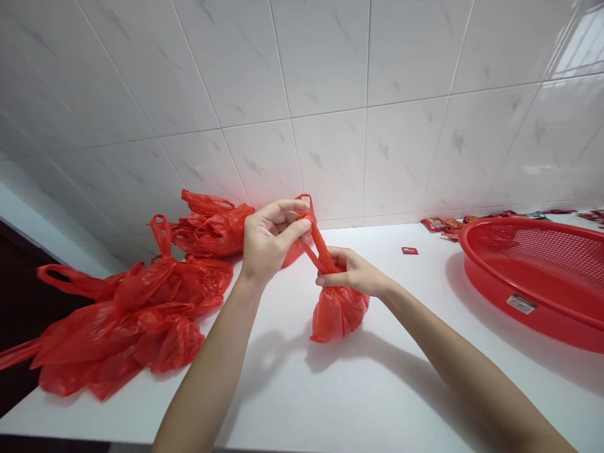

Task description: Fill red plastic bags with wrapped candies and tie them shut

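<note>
A filled red plastic bag [340, 314] hangs between my hands, just above or touching the white table; which of these I cannot tell. My right hand [349, 272] is closed around its gathered neck, thumb across the front. Higher and to the left, my left hand [278, 233] pinches the bag's handles, which stretch up from the neck. One handle loop sticks up behind the left fingertips. What fills the bag is hidden by the red plastic.
Several red plastic bags [155, 302] lie piled on the left of the white table [283, 402]. A red plastic basket [495, 296] stands at the right. Small red packets [441, 224] lie along the tiled wall [330, 157]. One small red packet [409, 250] lies apart.
</note>
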### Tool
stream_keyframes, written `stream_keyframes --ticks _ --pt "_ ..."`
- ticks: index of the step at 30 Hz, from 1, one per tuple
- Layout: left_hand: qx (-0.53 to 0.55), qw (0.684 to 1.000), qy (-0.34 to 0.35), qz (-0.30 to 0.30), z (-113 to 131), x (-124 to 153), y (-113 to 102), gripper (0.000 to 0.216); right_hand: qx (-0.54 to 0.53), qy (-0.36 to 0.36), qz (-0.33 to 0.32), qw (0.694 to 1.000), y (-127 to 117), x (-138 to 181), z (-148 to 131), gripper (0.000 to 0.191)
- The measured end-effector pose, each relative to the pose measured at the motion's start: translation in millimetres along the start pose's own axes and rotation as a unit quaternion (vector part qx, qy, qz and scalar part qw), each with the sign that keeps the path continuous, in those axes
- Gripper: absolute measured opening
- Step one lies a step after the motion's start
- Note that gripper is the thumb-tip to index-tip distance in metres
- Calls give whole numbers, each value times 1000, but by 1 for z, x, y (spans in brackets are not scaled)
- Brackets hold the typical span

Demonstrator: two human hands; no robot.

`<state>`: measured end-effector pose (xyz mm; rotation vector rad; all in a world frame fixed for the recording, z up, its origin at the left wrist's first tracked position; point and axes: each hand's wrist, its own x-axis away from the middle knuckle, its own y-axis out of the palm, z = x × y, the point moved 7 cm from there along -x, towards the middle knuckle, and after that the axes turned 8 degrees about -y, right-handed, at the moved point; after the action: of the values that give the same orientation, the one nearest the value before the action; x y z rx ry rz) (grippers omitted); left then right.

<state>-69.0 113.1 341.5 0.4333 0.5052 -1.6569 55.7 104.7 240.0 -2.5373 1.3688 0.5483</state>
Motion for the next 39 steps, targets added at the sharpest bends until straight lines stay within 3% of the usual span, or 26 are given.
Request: stream_keyframes --ticks 5,10,19,29,34,39 --pt "-21 1000 23 1 1 4 0 14 43 -20 30 998 1 -1 0 28" --pt "-22 999 42 12 1 8 2 9 39 -29 5 999 6 0 -4 27" --pt "13 999 -47 -23 -15 1 1 14 -29 -33 64 997 -13 2 -7 26" --pt "10 992 -116 -46 -37 6 6 57 -36 -51 129 990 -29 3 -15 25" --pt "17 992 -106 -67 -36 8 14 29 -10 -34 121 992 -29 6 -15 26" --pt "43 991 -88 -86 -26 12 23 17 39 -8 49 998 -16 6 -15 20"
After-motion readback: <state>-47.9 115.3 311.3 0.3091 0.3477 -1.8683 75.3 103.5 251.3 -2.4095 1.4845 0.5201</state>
